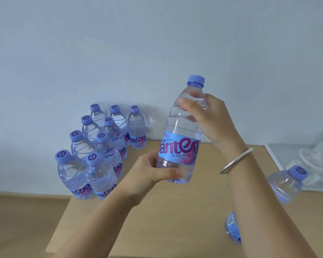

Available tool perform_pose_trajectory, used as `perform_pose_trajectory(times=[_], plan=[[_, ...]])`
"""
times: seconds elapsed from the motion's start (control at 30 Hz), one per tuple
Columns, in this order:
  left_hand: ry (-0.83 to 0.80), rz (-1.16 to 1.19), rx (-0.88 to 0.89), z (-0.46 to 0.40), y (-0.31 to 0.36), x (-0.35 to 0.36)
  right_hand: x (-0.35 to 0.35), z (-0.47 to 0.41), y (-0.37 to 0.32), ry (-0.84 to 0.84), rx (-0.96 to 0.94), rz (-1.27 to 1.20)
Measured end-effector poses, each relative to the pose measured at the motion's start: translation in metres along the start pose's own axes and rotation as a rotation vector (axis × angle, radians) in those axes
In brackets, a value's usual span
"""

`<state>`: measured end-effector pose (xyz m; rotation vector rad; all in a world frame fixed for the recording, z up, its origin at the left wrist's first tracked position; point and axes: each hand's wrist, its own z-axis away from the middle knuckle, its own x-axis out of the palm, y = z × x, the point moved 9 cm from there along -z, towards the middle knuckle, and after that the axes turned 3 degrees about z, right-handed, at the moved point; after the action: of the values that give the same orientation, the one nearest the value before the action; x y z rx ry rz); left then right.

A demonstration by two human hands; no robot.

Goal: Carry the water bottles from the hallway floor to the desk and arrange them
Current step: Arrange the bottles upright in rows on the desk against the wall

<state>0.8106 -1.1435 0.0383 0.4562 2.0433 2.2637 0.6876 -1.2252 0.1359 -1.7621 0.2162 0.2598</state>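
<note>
I hold one clear water bottle [183,131] with a purple cap and a blue label upright above the wooden desk [175,211]. My left hand [153,174] grips its base from the left. My right hand [207,116], with a silver bangle on the wrist, grips its upper part near the shoulder. Several matching bottles [101,149] stand in rows at the desk's back left against the wall. Another bottle [285,183] lies tilted behind my right forearm, its lower part [233,228] showing below the arm.
A white wall [119,53] runs behind the desk. A white tray-like object [306,157] with round white parts sits at the right edge. The desk's left edge drops to a wooden floor [22,220].
</note>
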Motion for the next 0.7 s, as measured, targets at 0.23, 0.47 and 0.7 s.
perform_pose_trajectory(times=[0.23,0.47,0.7], plan=[[0.169,-0.051,-0.026,0.008,-0.034,-0.047,0.063,-0.012,0.019,-0.21,-0.002,0.031],[0.371,-0.435,-0.153,0.019,-0.07,-0.093,0.122,-0.025,0.032,-0.36,-0.091,-0.013],[0.314,-0.658,-0.341,0.018,-0.096,-0.104,0.165,-0.048,0.069,-0.446,-0.022,0.048]])
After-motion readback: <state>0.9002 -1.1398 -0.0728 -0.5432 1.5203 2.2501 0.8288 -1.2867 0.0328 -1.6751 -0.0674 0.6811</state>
